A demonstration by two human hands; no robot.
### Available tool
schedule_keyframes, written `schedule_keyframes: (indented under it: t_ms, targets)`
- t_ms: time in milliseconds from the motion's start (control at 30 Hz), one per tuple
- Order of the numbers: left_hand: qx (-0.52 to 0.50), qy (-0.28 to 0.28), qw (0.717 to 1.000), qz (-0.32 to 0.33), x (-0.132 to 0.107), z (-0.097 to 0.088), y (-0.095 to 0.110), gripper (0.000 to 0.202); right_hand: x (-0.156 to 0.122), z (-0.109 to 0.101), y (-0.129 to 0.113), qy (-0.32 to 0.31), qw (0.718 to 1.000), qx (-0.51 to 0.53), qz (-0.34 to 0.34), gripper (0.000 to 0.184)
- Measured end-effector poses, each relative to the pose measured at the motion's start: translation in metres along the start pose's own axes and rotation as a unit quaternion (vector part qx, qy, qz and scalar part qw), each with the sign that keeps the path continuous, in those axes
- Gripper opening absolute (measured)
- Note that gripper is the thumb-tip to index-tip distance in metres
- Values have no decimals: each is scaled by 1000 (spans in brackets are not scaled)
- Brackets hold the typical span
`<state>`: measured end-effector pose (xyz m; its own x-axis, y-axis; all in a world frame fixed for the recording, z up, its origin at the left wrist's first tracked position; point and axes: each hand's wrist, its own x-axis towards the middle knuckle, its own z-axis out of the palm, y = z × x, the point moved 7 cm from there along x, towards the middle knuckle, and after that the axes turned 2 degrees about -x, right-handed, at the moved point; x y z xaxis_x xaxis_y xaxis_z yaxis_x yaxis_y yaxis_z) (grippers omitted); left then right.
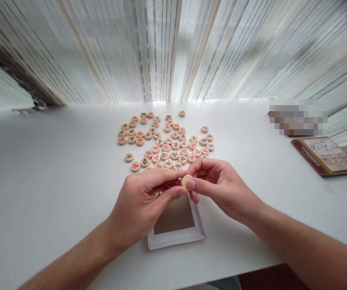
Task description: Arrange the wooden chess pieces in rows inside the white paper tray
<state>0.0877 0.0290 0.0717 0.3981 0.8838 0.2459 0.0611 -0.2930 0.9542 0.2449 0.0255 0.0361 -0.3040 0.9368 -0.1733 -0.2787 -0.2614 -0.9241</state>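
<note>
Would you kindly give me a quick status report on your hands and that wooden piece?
Left hand and right hand pinching one wooden xiangqi piece. Held near the open white box. Loose xiangqi pieces spread just beyond.

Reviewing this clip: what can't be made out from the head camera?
Head view:
- Marking on the held wooden xiangqi piece: hidden by the left hand and right hand.
- Other pieces: partly under the left hand.
- Object at top right: pixelated.
- Booklet text: too small.
</note>
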Motion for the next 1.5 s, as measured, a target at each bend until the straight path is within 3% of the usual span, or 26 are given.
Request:
schedule_keyframes:
  t_ms: [500, 833, 1300, 1500]
  targets:
    - [69, -7, 995, 69, 0, 1, 10, 37, 0, 1, 3, 20, 999, -30, 27, 32]
    - [-33, 14, 999, -36, 0, 1, -1, 29, -2, -1, -2, -9, 999, -17, -27, 13]
    - [-106, 27, 989, -103, 1, 0, -10, 21, 0, 6, -2, -6, 1000, -7, -6, 40]
    - [-123, 46, 983, -129, 0, -3, -12, 22, 1, 2, -4, 5, 1000, -26, -13, 33]
